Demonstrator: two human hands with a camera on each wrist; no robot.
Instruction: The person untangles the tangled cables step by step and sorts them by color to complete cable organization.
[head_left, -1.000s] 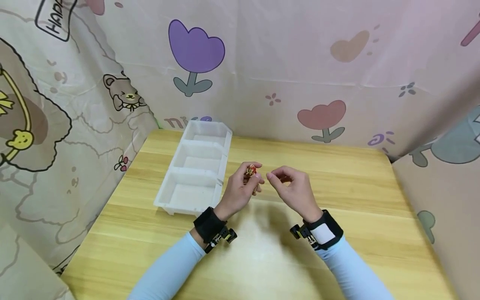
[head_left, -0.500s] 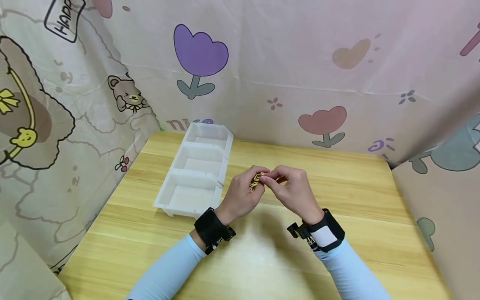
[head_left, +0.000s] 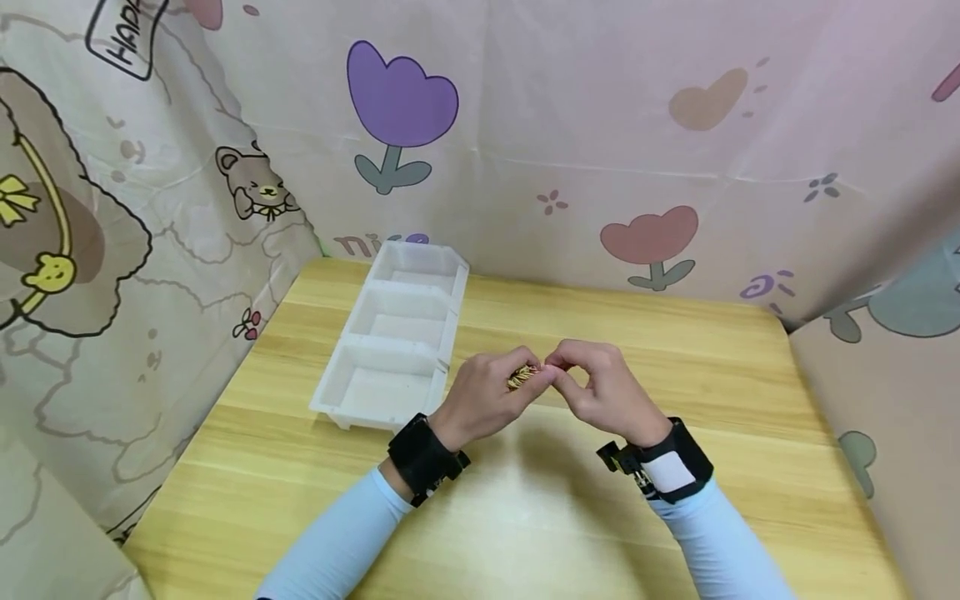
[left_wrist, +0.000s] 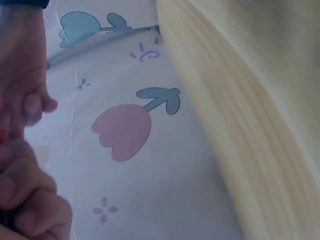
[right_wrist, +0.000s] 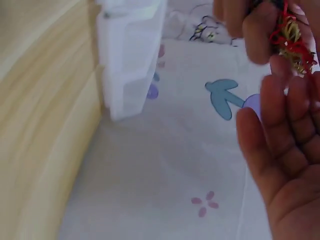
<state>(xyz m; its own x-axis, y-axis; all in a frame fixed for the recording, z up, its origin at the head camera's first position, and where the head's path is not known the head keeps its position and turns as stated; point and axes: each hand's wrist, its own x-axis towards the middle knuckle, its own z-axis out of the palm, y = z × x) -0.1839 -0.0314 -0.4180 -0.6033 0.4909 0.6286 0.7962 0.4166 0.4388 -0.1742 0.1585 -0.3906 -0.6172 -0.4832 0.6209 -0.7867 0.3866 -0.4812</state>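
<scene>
My left hand grips a small bundle of gold and red cord, part of which shows between thumb and forefinger. In the right wrist view the bundle is a tangle of gold strands and red thread, with something dark beside it inside the left fingers. Thumb and forefinger of my right hand meet at the bundle's right end, pinching the red thread. The other right fingers are held loosely out. Curled left fingers hide most of the bundle in the left wrist view.
A white tray with three compartments stands on the wooden table, left of the hands. Patterned cloth hangs behind the table and along both sides. Each wrist wears a black strap with a small camera.
The right hand has come from apart to meet the left hand at the bundle. Both hands have since shifted slightly right, and the left hand has turned over the bundle.
</scene>
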